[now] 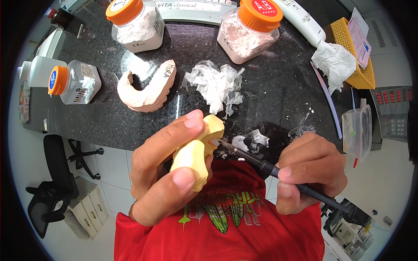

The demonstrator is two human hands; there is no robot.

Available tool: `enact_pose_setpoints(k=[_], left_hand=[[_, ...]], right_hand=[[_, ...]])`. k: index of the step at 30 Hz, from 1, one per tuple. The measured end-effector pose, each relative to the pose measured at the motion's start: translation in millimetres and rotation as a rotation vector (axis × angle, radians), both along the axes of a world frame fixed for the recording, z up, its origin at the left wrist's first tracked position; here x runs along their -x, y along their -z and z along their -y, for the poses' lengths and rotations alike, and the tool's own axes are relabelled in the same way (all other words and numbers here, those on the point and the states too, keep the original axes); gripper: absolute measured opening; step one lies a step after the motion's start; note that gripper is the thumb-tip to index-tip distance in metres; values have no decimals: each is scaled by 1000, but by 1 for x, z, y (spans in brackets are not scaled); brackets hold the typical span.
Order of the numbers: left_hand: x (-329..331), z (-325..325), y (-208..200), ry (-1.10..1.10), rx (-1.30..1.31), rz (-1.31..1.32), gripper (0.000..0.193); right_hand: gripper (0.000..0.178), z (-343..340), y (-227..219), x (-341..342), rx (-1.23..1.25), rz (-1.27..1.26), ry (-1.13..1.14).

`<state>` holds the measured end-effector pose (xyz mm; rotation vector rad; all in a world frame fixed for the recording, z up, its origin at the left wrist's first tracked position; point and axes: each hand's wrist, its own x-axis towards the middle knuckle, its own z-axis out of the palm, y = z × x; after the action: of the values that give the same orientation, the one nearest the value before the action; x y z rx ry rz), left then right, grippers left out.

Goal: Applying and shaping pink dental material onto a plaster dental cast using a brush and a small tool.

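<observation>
My left hand [159, 163] is closed around a yellow plaster dental model [193, 160], with its thumb and fingers along the sides. The model is tilted above the counter's near edge. In my right hand [311, 167] a slim dark brush [257, 162] is pinched by its handle. Its pale tip touches or lies very close to a small whitish patch [214, 142] on the model's inner side, where a pinkish spot also shows. A pale pink plaster dental arch [147, 92] lies on the counter beyond my left hand. Next to it sits a crumpled piece of thin white film [216, 87].
Orange-lidded powder jars [141, 32], [248, 35], [80, 82] stand at the back and left of the dark speckled counter [117, 132]. White residue [257, 139] lies near the brush. At right are a purple stick [327, 102], crumpled tissue [334, 63], a yellow basket [368, 76] and a clear container [355, 130].
</observation>
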<state>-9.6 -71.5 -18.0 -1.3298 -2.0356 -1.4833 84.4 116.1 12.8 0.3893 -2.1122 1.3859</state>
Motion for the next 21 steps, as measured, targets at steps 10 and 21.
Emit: enact_pose_setpoints(k=[10, 21], left_hand=[[0, 0, 0, 14, -17, 5, 78], [1, 2, 2, 26, -19, 3, 78]], right_hand=[[21, 1, 1, 3, -38, -36, -16], [20, 0, 3, 3, -17, -46, -14]])
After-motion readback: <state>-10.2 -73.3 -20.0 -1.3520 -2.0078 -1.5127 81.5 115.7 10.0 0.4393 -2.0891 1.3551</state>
